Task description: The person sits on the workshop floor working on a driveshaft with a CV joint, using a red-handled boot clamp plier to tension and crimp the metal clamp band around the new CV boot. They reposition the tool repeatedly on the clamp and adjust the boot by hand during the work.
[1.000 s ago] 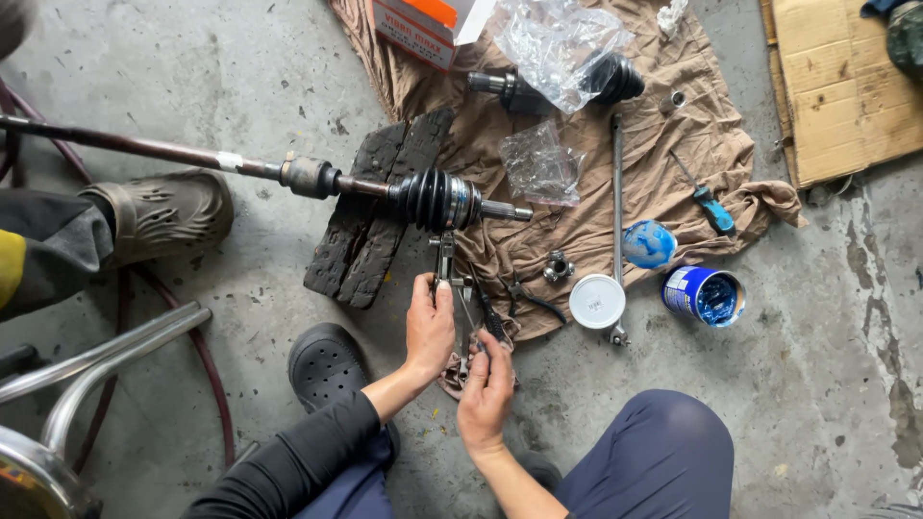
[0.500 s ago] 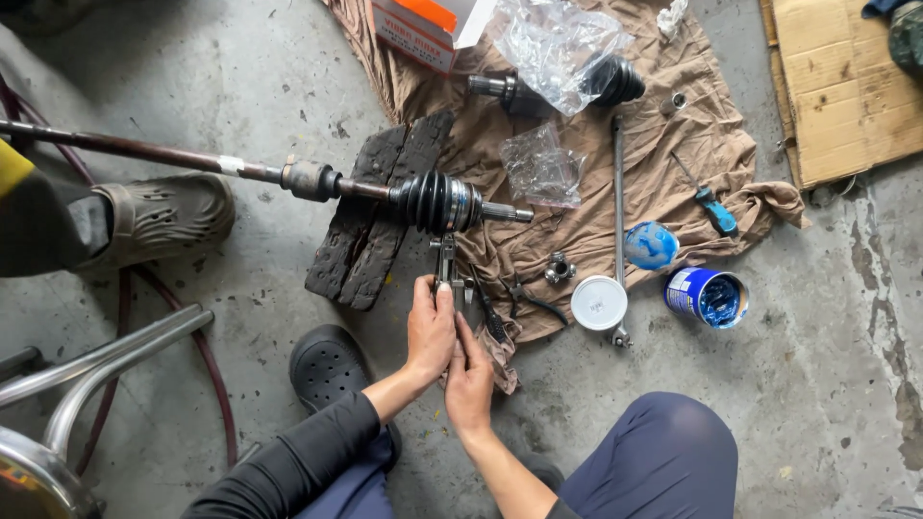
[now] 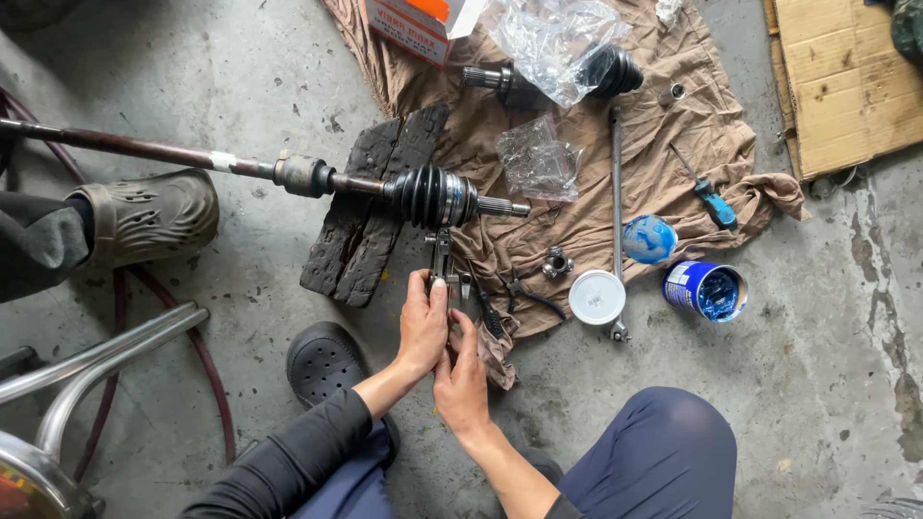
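Pliers (image 3: 440, 258) sit clamped in both my hands, left hand (image 3: 423, 322) and right hand (image 3: 463, 380) squeezing the handles together. Jaws point at the boot (image 3: 431, 195) of the axle shaft (image 3: 192, 156), propped on wood blocks (image 3: 370, 207) for reach.

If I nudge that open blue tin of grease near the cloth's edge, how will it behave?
The blue tin lies on its side on the bare concrete floor, so it would probably roll. Its mouth is open with grease showing, so it may smear and feel slippery. Likely light, though how full it is cannot be told.
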